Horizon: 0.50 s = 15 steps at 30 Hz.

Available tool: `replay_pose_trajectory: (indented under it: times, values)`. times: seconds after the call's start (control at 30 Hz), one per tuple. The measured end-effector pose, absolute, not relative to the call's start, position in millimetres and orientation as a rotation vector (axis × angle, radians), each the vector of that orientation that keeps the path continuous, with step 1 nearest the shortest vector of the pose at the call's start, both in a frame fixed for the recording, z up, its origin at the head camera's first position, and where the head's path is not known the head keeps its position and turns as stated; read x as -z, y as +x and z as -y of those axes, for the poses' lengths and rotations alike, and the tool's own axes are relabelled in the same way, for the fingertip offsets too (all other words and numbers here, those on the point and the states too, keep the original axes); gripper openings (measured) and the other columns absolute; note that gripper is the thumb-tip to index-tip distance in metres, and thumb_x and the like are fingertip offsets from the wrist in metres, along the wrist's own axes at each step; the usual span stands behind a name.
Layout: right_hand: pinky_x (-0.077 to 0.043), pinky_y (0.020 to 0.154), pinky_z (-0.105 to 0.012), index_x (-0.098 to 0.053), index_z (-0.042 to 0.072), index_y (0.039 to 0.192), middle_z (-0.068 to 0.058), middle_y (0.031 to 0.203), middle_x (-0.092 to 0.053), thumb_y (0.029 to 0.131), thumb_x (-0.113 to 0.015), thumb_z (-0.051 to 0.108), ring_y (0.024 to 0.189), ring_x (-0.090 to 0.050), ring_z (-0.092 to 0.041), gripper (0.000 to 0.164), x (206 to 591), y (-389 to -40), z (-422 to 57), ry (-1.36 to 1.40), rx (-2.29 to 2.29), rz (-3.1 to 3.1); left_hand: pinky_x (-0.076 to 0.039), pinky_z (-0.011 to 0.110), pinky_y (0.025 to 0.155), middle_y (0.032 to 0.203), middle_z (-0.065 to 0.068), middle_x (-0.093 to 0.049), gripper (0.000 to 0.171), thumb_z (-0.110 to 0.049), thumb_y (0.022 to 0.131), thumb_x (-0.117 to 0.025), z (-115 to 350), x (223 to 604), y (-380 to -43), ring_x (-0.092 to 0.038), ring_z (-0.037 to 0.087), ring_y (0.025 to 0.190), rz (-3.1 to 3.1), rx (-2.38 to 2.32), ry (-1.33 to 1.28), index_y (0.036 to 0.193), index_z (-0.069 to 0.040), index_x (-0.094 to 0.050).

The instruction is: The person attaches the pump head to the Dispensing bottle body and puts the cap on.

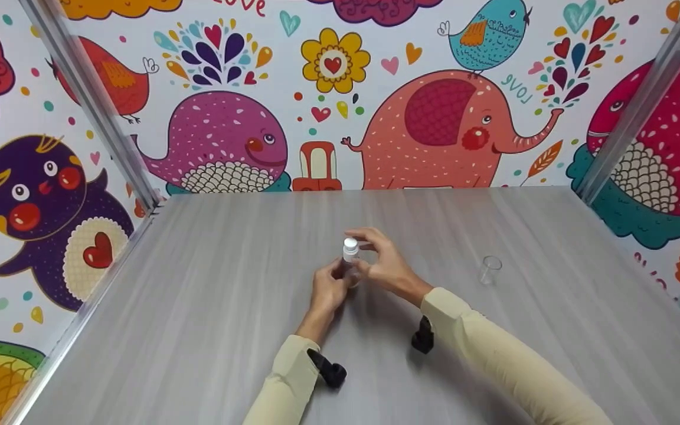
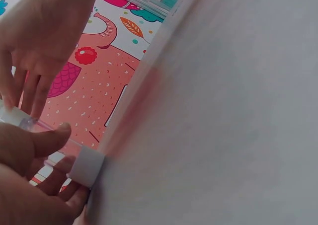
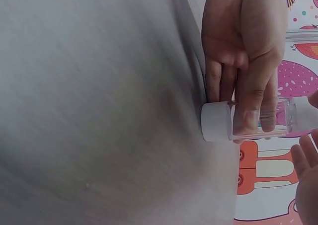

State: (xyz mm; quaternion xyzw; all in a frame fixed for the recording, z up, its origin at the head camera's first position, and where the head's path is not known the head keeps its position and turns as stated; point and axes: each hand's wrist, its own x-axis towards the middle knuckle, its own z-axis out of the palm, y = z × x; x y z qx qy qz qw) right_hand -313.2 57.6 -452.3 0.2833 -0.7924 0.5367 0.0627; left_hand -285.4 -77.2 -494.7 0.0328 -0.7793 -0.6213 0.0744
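A small clear bottle (image 1: 352,276) with a white cap (image 1: 350,243) stands upright near the middle of the grey table. Its white base (image 3: 214,121) meets the tabletop in the right wrist view. My left hand (image 1: 328,288) grips the transparent body, thumb (image 2: 54,138) on one side and fingers on the other. At the top, my right hand (image 1: 388,265) reaches round the white cap, with a fingertip (image 2: 9,102) against it in the left wrist view. Some of the right fingers (image 3: 300,158) hang beside the cap, apart from it. Most of the cap lies outside both wrist views.
A small clear cup (image 1: 490,270) stands to the right on the grey wood-grain table (image 1: 228,265). Brightly printed walls (image 1: 322,106) rise at the back and both sides, with metal corner posts (image 1: 104,112). Black wrist mounts (image 1: 329,373) hang from both sleeves.
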Motion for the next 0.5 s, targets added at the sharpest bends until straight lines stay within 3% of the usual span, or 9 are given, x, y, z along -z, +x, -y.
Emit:
replay_pose_trajectory:
  times: [0.37,0.5]
  values:
    - [-0.052,0.103,-0.043,-0.063,0.01,0.131,-0.01,0.122,-0.064,0.09,-0.068,-0.001,0.115,-0.063,-0.025,0.043,456.9,-312.5,-61.0,0.89,-1.593,2.368,-0.052,0.044,0.102,0.13,0.022,-0.066,0.045,-0.002,0.086,-0.073,76.2,494.4,-286.0,-0.063,0.032,0.123,2.349,1.833,0.126,0.13,0.001,-0.065]
    - [-0.054,0.101,-0.041,-0.062,0.009,0.13,-0.009,0.122,-0.064,0.09,-0.069,0.0,0.114,-0.063,-0.024,0.041,455.9,-311.9,-60.3,0.881,-1.577,2.373,-0.05,0.045,0.105,0.133,0.022,-0.064,0.046,-0.001,0.087,-0.072,76.7,493.5,-286.5,-0.061,0.033,0.127,2.353,1.838,0.141,0.132,0.0,-0.063]
